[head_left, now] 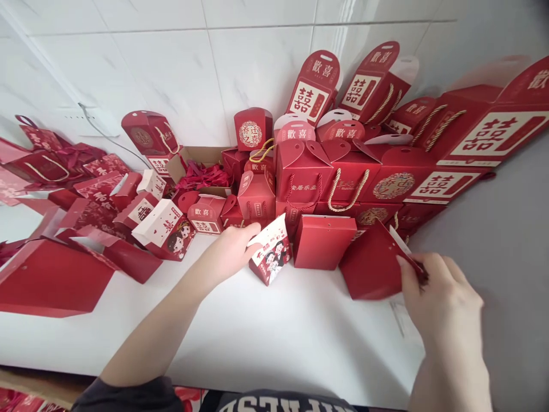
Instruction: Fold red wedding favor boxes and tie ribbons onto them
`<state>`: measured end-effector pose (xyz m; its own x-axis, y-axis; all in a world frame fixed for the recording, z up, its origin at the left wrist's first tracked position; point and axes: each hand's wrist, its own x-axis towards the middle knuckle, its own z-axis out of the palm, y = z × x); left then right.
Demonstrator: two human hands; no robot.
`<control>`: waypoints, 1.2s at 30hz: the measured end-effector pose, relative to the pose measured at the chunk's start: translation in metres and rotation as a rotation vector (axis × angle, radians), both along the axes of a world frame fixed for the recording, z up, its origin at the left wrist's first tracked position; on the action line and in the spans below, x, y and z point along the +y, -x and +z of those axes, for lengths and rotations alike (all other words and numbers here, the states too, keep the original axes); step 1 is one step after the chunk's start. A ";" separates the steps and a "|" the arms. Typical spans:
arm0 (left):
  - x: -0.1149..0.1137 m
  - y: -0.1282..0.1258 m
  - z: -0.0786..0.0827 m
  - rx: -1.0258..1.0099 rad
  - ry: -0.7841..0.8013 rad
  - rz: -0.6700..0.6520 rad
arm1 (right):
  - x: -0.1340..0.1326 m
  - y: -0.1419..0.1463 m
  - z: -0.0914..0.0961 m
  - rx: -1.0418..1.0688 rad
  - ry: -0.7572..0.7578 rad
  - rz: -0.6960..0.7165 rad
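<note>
a couple-print box (pixel 275 254) is held by its top in the fingers of the left hand (pixel 234 247) — rightward, past a plain box (pixel 325 243) on the tabletop (pixel 266 343), a tilted carton (pixel 369 264) is pinched by the right hand (pixel 446 292) — top edge slanting near-right.

The right hand (pixel 448 292) partly hides a red box (pixel 371 266)

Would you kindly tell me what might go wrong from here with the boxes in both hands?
The tilted dark red box, held by its top edge in the right hand, might knock the plain red box beside it.
The left hand pinches the couple-printed box near its pale top, which could crease if squeezed.
Bumping backwards might topple the stacked rope-handled boxes close behind.
</note>
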<state>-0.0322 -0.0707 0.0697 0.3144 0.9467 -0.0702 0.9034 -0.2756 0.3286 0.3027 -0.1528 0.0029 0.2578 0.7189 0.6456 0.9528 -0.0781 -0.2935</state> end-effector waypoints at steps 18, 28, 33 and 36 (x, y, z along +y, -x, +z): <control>0.184 0.157 -0.006 0.145 -0.346 0.570 | 0.011 0.012 -0.015 -0.002 -0.402 0.147; 0.203 0.172 -0.024 0.273 -0.342 0.554 | 0.012 0.009 -0.017 -0.030 -0.332 0.163; 0.201 0.170 -0.026 0.309 -0.382 0.531 | 0.011 0.010 -0.018 -0.044 -0.314 0.192; 0.197 0.169 -0.021 0.279 -0.512 0.564 | 0.009 0.009 -0.018 -0.057 -0.315 0.190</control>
